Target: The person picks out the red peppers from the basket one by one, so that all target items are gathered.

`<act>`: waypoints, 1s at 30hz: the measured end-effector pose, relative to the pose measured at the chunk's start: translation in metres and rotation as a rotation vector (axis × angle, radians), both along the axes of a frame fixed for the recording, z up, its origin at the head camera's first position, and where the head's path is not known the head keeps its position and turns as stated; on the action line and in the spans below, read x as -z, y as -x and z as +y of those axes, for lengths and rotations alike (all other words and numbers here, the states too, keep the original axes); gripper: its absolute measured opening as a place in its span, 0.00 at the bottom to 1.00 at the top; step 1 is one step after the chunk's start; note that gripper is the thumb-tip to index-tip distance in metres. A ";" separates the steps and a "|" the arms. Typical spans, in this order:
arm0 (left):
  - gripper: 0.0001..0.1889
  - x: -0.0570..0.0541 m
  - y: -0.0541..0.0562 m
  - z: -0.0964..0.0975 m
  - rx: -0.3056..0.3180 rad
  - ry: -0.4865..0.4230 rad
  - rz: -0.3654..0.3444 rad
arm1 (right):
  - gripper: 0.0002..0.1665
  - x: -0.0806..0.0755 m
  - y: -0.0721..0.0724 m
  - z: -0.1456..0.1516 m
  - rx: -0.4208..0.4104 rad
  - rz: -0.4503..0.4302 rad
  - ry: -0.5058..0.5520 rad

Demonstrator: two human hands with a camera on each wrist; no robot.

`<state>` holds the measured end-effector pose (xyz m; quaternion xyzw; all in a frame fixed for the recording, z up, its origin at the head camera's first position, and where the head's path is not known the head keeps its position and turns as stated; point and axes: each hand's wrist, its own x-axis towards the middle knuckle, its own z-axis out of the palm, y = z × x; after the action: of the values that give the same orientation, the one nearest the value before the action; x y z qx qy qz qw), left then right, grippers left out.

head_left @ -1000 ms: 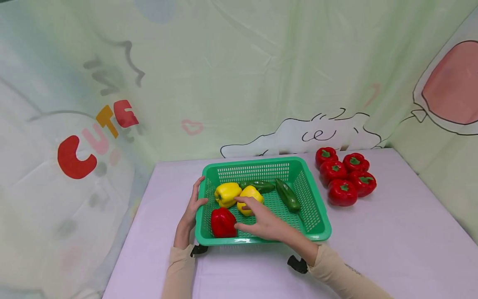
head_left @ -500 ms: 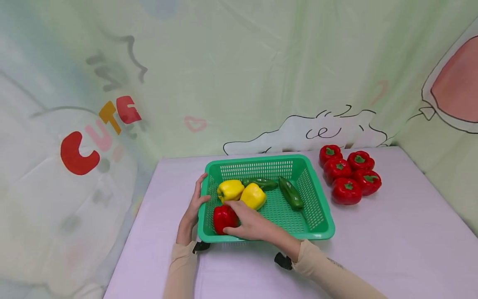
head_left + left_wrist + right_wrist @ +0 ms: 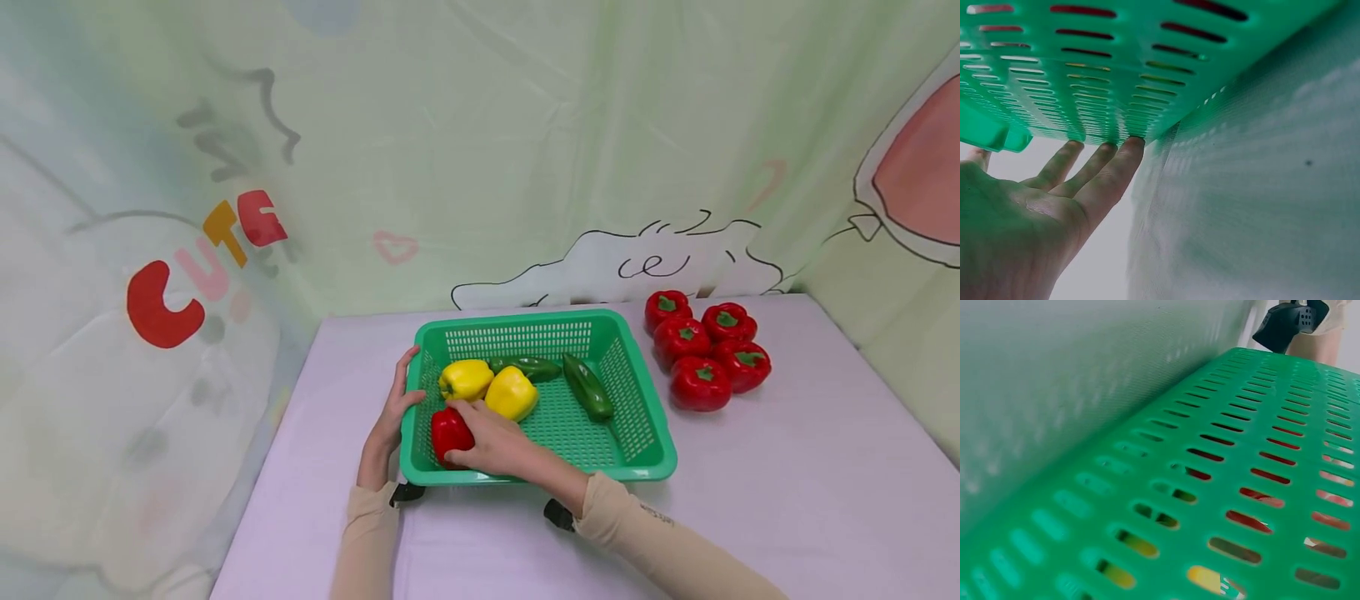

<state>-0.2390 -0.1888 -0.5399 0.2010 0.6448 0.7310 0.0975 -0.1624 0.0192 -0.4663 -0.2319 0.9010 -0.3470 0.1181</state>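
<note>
A green plastic basket (image 3: pixel 543 475) stands on the table. My left hand (image 3: pixel 392 417) holds its left side, thumb over the rim; in the left wrist view, the hand's fingers (image 3: pixel 1107 181) reach along the outer slotted wall (image 3: pixel 1116 106). Inside the basket my right hand (image 3: pixel 491 442) grips a red bell pepper (image 3: pixel 447 433) at the front left corner, thumb on the near side and fingers over the far side. Behind it lie two yellow bell peppers (image 3: pixel 467 380). The right wrist view shows mostly the basket's slotted wall (image 3: pixel 1179 431), with the right hand hidden behind it.
Two long green peppers (image 3: pixel 587 387) lie in the basket's back and right parts. Several red bell peppers (image 3: pixel 701 385) are grouped on the table to the right of the basket. A printed curtain (image 3: pixel 525 150) hangs behind the table (image 3: pixel 795 467).
My right hand has moved left and down from over the yellow bell pepper and taken hold of the red bell pepper. The left hand stays at the basket's left side.
</note>
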 end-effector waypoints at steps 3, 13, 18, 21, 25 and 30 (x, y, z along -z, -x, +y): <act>0.37 -0.002 0.001 0.001 0.000 0.002 0.009 | 0.40 0.000 0.001 0.002 0.017 0.027 -0.011; 0.37 -0.003 0.000 0.000 -0.007 0.010 -0.006 | 0.32 -0.003 0.000 0.014 0.097 0.048 0.006; 0.38 -0.003 -0.001 -0.001 -0.015 0.022 0.000 | 0.32 -0.004 0.000 0.020 0.109 0.016 0.009; 0.38 -0.003 -0.001 -0.001 -0.019 0.016 0.005 | 0.39 -0.006 0.001 0.025 0.107 -0.013 -0.016; 0.39 -0.002 -0.001 -0.002 -0.029 0.004 0.001 | 0.48 -0.009 -0.001 0.031 0.079 -0.020 -0.074; 0.39 -0.001 -0.001 -0.001 -0.030 0.006 0.002 | 0.49 -0.012 -0.003 0.036 0.044 -0.004 -0.132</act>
<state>-0.2376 -0.1900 -0.5391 0.1919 0.6499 0.7302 0.0867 -0.1595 0.0548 -0.4538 -0.2030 0.9265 -0.2900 0.1273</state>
